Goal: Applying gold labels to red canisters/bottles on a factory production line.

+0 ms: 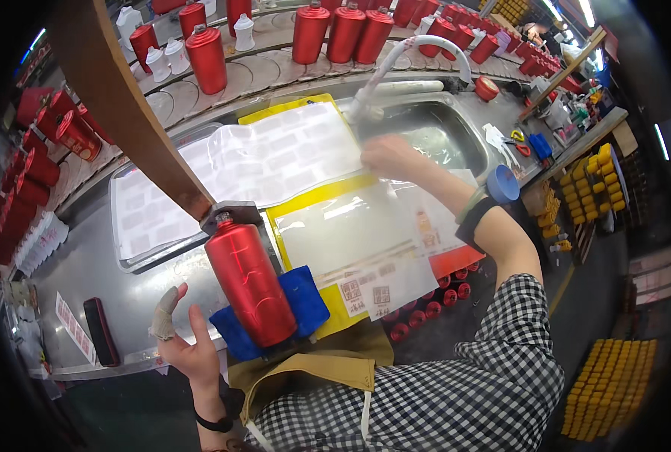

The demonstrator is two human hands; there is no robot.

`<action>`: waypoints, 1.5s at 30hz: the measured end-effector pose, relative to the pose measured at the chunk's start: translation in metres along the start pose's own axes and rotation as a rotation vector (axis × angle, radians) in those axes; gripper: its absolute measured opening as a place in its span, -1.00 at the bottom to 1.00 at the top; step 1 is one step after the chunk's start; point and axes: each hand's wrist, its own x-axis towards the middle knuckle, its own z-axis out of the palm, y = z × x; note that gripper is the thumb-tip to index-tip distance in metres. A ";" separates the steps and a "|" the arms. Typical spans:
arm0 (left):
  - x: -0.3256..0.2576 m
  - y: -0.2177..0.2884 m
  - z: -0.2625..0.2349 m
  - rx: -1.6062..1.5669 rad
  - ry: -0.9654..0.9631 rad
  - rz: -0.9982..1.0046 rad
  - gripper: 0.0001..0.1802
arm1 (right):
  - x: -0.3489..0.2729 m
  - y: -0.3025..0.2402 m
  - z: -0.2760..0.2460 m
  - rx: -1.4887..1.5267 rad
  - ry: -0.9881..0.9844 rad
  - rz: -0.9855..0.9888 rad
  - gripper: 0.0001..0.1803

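A shiny red bottle (251, 282) leans in front of me, its neck at a dark bracket and its body over a blue cloth (305, 301). Just left of the bottle is my left hand (191, 350), fingers apart and holding nothing, with a beige wrap on one finger. My right hand (392, 158) reaches to the right end of a white sheet of pale rectangular decals (275, 151), beside the sink. Its fingers are closed, and what they pinch, if anything, is hidden. Nearer me, a translucent sheet (343, 230) and loose printed decal papers (380, 290) overlap a yellow mat (335, 309).
A brown bar (128, 105) slants down to the bottle's bracket. Behind runs a conveyor (275, 68) with red bottles (206, 60) and small white bottles. A sink (456, 135) with a curved faucet is at right. A phone (100, 331) lies at left.
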 end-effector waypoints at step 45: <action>0.172 -0.100 0.032 -0.579 -0.370 -0.323 -0.55 | 0.160 -0.095 -0.011 0.861 0.009 0.567 -0.45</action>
